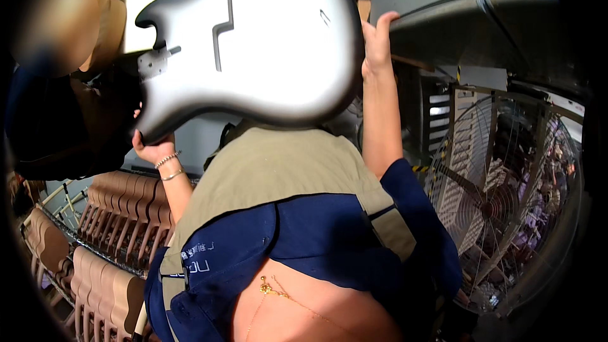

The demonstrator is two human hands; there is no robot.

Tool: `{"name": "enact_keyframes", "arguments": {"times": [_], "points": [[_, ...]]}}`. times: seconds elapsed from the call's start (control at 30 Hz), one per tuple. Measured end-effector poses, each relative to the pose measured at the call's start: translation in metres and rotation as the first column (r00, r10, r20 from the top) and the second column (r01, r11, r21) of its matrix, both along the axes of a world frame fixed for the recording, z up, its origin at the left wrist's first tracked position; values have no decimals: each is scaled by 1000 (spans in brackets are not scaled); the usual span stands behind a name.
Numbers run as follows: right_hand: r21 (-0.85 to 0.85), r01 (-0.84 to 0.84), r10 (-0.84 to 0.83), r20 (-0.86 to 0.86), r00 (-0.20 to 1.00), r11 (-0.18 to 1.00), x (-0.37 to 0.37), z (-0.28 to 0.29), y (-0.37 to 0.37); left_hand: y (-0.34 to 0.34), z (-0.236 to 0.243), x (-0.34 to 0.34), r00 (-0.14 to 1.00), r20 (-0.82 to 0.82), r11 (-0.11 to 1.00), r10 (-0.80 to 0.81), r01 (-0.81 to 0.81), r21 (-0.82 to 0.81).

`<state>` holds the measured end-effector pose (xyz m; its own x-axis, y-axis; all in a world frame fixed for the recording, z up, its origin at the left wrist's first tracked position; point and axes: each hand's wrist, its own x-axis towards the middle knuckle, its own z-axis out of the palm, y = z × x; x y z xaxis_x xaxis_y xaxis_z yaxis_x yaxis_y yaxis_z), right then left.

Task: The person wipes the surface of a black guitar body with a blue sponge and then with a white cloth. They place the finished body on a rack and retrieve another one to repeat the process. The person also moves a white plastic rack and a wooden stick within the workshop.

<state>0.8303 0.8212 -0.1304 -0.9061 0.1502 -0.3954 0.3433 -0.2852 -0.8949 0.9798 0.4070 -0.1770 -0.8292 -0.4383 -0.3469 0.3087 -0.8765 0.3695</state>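
- nearest the lens are a gold necklace [266, 288] and a navy shirt [320, 225], with an olive apron [285, 158] over the shirt.
- just past the apron, a guitar body [285, 57] is held out in front, white in the middle and shading to dark along the rim, its neck pocket [152, 64] bare and pointing left; whether its near edge touches the apron, i cannot tell.
- left hand [155, 147]: thumb and fingers pinch the pointed horn nearest the wearer, below the neck pocket.
- right hand [378, 47]: set against the rounded wide end, one digit spread away from the rim; the other fingers are mostly hidden behind the body, so i cannot tell how firmly they press.
- the step in hand looks like handling the finished-looking body by its edges, perhaps to carry, turn or check it.
- a next move would probably call for both hands working together, holding the rim and sparing the white face, with clearance from the fan [487, 206] at right and the racked brown bodies [126, 212] at left.
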Motion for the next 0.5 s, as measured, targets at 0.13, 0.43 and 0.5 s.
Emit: {"name": "enact_keyframes", "arguments": {"times": [0.13, 0.43, 0.5], "points": [[-11, -93, 93, 49, 994, 996, -3, 15, -1, -1, 5, -1, 999, -30, 999, -35, 35, 11], [-425, -47, 98, 100, 990, 904, -8, -54, 44, 57, 75, -21, 961, -235, 987, 145, -159, -39], [-468, -82, 118, 49, 992, 880, -8, -81, 58, 61, 85, -22, 963, -197, 971, 185, -209, -112]]}}
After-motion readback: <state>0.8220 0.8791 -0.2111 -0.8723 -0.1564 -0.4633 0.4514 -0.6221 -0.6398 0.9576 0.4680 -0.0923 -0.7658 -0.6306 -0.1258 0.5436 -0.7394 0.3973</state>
